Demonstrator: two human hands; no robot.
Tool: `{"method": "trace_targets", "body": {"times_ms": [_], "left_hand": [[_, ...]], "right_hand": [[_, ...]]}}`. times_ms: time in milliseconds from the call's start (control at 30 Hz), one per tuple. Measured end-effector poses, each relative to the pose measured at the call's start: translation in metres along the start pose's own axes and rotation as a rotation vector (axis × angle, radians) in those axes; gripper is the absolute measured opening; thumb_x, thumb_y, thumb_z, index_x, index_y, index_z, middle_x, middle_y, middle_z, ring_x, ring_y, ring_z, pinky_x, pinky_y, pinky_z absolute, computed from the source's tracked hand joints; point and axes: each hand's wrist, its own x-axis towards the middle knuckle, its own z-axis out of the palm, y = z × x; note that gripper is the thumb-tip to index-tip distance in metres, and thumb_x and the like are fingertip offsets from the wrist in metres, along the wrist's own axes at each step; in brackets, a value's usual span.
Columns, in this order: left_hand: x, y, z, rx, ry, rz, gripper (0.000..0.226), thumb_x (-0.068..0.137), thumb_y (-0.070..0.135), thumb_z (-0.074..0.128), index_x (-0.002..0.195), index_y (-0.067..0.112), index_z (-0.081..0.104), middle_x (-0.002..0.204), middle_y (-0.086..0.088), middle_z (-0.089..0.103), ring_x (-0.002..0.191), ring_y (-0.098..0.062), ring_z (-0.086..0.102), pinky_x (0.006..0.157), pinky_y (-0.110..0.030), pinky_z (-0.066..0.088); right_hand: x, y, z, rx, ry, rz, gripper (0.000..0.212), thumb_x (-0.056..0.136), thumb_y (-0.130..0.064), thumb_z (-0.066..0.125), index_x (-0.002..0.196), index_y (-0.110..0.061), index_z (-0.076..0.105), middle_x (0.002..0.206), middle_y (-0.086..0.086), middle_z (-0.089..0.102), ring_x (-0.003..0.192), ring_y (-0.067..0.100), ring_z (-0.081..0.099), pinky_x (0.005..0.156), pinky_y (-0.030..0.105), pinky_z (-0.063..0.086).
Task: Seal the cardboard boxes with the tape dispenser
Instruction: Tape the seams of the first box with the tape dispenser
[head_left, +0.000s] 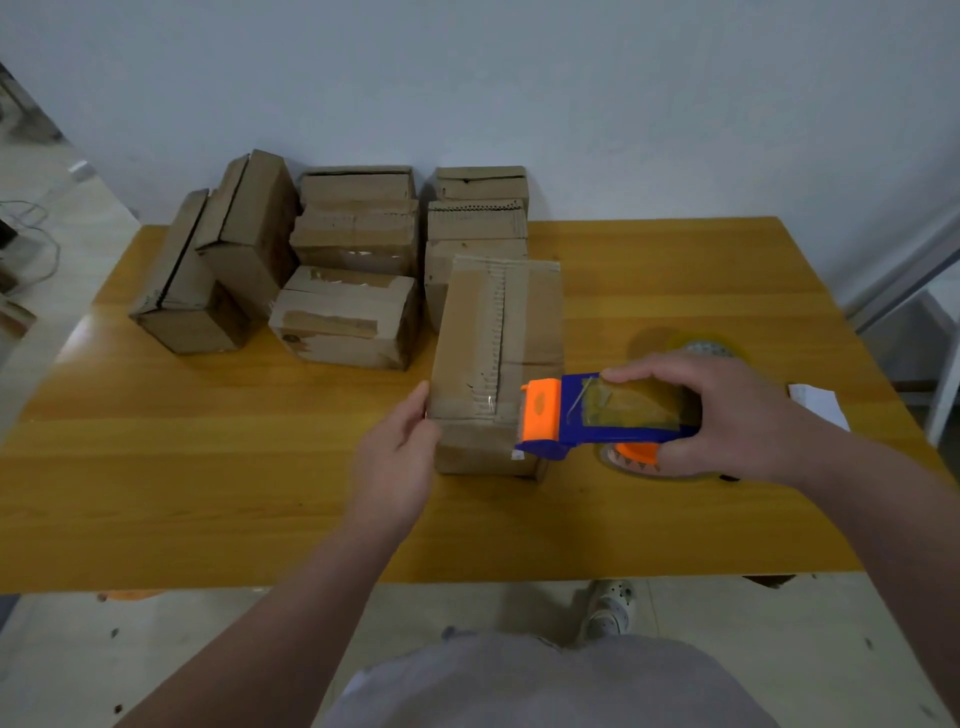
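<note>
A long cardboard box (498, 332) lies lengthwise in the middle of the wooden table (208, 467), its top seam running away from me. My left hand (397, 457) rests against the box's near left corner, thumb on the top edge and fingers fairly straight. My right hand (727, 415) grips a blue and orange tape dispenser (582, 413) loaded with clear tape. The dispenser's orange head sits at the box's near right edge. A strip of clear tape shows on the box's near end.
Several more cardboard boxes (343, 317) are piled at the back left of the table against the wall. A spare roll of clear tape (706, 348) lies behind my right hand. White paper (818, 402) lies near the right edge.
</note>
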Motion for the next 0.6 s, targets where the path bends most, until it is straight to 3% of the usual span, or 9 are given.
{"method": "trace_targets", "body": {"times_ms": [67,133,200,267,367,467,600], "left_hand": [[-0.005,0.004,0.003,0.024,-0.105,-0.057,0.055,0.099,0.018,0.044,0.151,0.028,0.028,0.132,0.014,0.046,0.102,0.003,0.044,0.082,-0.015,0.036],[-0.006,0.008,0.001,0.228,-0.162,0.004,0.063,0.1,0.022,0.042,0.154,0.026,0.01,0.148,0.006,0.036,0.117,-0.007,0.043,0.093,-0.026,0.036],[-0.005,0.013,0.001,0.539,-0.204,0.237,0.071,0.098,0.024,0.042,0.154,0.022,-0.002,0.161,0.004,0.008,0.145,-0.014,0.015,0.117,-0.035,0.02],[-0.004,0.018,0.007,0.719,-0.307,0.469,0.074,0.097,0.028,0.042,0.153,0.021,-0.006,0.16,0.008,-0.009,0.146,-0.008,-0.009,0.12,-0.033,0.003],[0.002,0.013,0.02,0.952,-0.501,0.53,0.08,0.09,0.056,0.027,0.152,0.02,-0.009,0.161,0.005,-0.01,0.146,-0.008,-0.013,0.121,-0.034,0.0],[0.006,0.004,0.023,1.057,-0.501,0.547,0.1,0.073,0.081,0.001,0.152,0.022,-0.009,0.161,0.002,-0.01,0.146,-0.01,-0.014,0.121,-0.036,0.001],[0.005,0.004,0.024,1.083,-0.474,0.544,0.111,0.064,0.091,-0.01,0.153,0.024,-0.008,0.161,0.003,-0.011,0.146,-0.009,-0.014,0.119,-0.032,-0.004]], "right_hand": [[-0.001,-0.001,0.001,0.008,0.002,0.024,0.065,0.063,-0.03,0.089,0.118,-0.043,0.058,0.116,-0.021,0.056,0.096,-0.009,0.058,0.068,0.01,0.05],[0.0,-0.001,0.001,0.01,0.002,0.037,0.066,0.063,-0.028,0.089,0.119,-0.042,0.058,0.116,-0.02,0.056,0.094,-0.009,0.059,0.067,0.011,0.051],[0.0,0.001,0.002,0.019,0.004,0.04,0.068,0.062,-0.026,0.09,0.12,-0.041,0.059,0.117,-0.017,0.057,0.094,-0.006,0.061,0.07,0.017,0.055],[0.001,0.003,0.003,0.024,0.007,0.035,0.069,0.061,-0.027,0.09,0.12,-0.042,0.059,0.118,-0.015,0.058,0.096,-0.003,0.062,0.073,0.022,0.057],[0.002,0.006,0.002,0.009,-0.002,0.006,0.07,0.06,-0.033,0.09,0.121,-0.045,0.057,0.119,-0.011,0.059,0.099,0.002,0.062,0.078,0.029,0.058],[0.002,0.009,-0.002,-0.003,-0.03,-0.023,0.07,0.061,-0.038,0.088,0.122,-0.048,0.055,0.122,-0.013,0.058,0.103,0.002,0.06,0.082,0.03,0.056],[-0.011,0.016,-0.019,0.025,-0.08,-0.043,0.069,0.064,-0.035,0.088,0.123,-0.048,0.054,0.118,-0.019,0.059,0.101,-0.004,0.061,0.078,0.024,0.057]]}}
